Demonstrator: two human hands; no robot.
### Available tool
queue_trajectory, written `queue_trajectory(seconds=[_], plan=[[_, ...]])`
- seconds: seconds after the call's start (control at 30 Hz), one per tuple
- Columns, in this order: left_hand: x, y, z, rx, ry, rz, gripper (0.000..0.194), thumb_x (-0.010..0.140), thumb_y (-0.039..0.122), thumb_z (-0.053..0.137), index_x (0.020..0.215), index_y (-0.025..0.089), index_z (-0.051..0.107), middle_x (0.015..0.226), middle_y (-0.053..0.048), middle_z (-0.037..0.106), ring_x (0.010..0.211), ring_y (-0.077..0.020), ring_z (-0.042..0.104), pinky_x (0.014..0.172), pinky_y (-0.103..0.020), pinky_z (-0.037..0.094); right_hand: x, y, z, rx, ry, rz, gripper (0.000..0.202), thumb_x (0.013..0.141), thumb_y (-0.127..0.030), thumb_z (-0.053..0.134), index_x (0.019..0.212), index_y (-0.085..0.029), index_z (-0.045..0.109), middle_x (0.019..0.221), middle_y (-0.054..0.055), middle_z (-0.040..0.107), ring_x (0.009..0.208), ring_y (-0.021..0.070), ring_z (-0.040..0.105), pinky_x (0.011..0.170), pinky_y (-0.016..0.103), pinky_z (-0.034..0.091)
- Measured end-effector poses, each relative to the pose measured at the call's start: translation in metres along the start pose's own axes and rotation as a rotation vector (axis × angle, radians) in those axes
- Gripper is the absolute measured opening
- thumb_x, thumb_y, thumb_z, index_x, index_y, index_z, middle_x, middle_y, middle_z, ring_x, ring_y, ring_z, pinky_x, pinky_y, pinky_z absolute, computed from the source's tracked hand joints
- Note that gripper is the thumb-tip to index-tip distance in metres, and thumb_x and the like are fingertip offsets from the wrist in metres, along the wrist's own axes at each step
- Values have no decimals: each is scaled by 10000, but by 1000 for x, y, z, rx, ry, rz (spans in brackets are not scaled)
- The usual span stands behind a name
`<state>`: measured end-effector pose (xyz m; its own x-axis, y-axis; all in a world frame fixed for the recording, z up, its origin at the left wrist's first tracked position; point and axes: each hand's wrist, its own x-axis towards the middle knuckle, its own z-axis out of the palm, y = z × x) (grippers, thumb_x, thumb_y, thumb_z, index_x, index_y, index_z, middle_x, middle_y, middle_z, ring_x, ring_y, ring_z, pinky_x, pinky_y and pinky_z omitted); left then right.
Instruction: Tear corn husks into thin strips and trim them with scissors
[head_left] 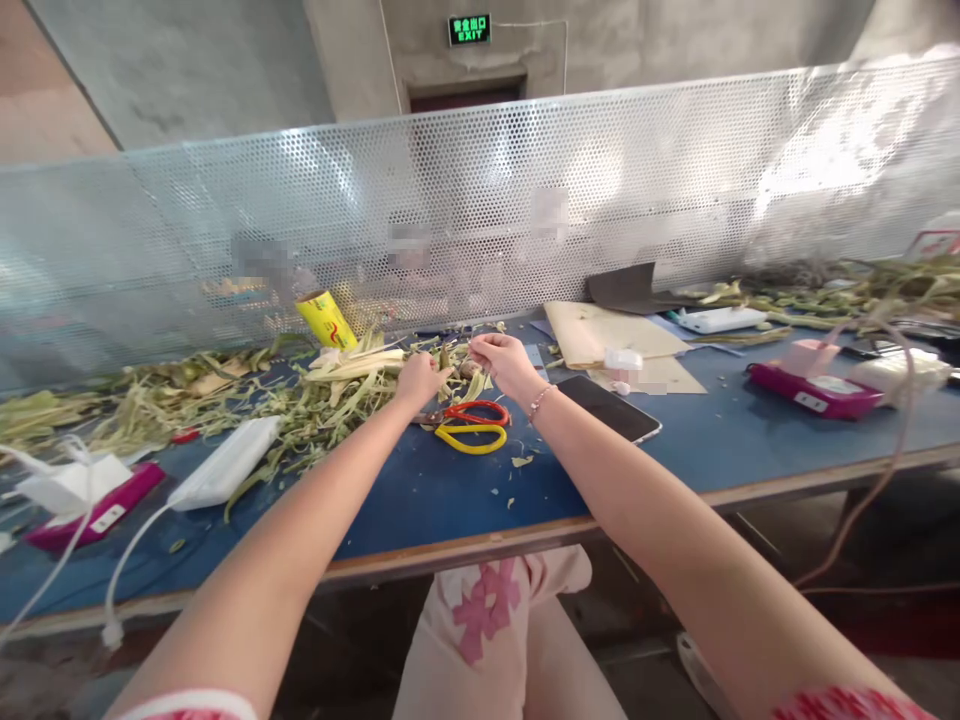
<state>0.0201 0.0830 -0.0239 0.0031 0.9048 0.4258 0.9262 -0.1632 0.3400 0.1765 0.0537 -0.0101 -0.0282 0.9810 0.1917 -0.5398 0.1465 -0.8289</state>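
Note:
My left hand (421, 382) is closed at the right edge of a heap of dried plant stalks and leaves (322, 410); what its fingers hold is too small to tell. Just right of it, my right hand (501, 360) has its thumb and fingers pinched together, with anything between them hidden or too small to name. Small plant bits lie between the two hands. Below them on the blue table (435, 510) rest scissors with one red and one yellow handle (471, 437). A dark phone or tablet (609, 408) lies beside my right wrist.
A yellow can (326, 320) leans behind the heap. White power bank (229, 463) and magenta socket block (97, 510) lie left. Brown paper (607, 335), another socket block (814, 392), cables and more stalks (825, 295) are right. A perforated metal screen (480, 210) stands behind.

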Motion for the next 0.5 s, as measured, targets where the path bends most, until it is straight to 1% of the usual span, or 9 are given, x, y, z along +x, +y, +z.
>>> queue_trajectory(seconds=[0.07,0.13,0.2,0.23,0.27,0.33,0.37,0.43,0.5], plan=[[6,2,3,-21,-50,-10,194,647,323,645,681,140,590,772,-107,658,799,-226,605,709,-303,422,0,1,1,0,-4,-3,163,635,-115,685,544,-135,551,550,-35,556,536,29,532,653,177,464],[12,3,1,-57,-83,3,160,644,261,637,563,157,546,627,-64,625,724,-208,602,673,-289,411,1,1,1,-11,-12,-5,168,622,-131,702,549,-138,550,556,-33,560,542,33,533,663,186,469],[15,5,-6,-123,-52,-4,184,669,253,608,534,165,519,561,-37,594,675,-190,592,641,-279,409,2,0,0,-22,-23,-3,175,608,-153,715,550,-141,550,559,-31,559,552,40,536,667,191,471],[15,7,-11,-251,-20,-27,178,654,256,626,545,163,520,541,-25,583,646,-179,584,625,-274,412,2,0,0,-25,-30,-1,175,603,-163,717,551,-142,552,560,-30,559,559,42,537,666,193,470],[13,8,-16,-434,-22,-60,169,637,252,646,564,160,524,527,-13,576,609,-162,574,608,-265,420,2,0,-1,-24,-36,0,174,598,-173,720,552,-143,554,561,-29,558,563,44,537,661,192,468],[4,10,-28,-836,-66,-138,136,630,230,657,644,152,547,535,4,585,552,-127,563,605,-258,449,1,-1,-1,-10,-50,-8,171,585,-191,726,561,-146,563,566,-29,557,571,46,537,651,190,462],[-2,11,-33,-997,-100,-168,134,623,207,663,678,151,554,547,8,597,550,-117,572,622,-257,464,1,-1,-1,3,-56,-16,175,575,-199,732,565,-147,565,569,-30,557,573,45,536,647,187,459],[-17,12,-41,-1228,-175,-219,144,608,147,662,718,145,570,584,-4,631,573,-109,601,646,-249,482,0,-1,0,33,-67,-37,196,547,-214,747,564,-150,563,571,-36,556,571,40,531,641,182,455],[-32,13,-46,-1406,-231,-235,148,621,117,641,755,145,582,625,-21,659,616,-109,628,680,-240,493,-2,-1,2,56,-86,-54,224,517,-233,764,566,-152,561,574,-40,557,569,37,528,633,177,452]])
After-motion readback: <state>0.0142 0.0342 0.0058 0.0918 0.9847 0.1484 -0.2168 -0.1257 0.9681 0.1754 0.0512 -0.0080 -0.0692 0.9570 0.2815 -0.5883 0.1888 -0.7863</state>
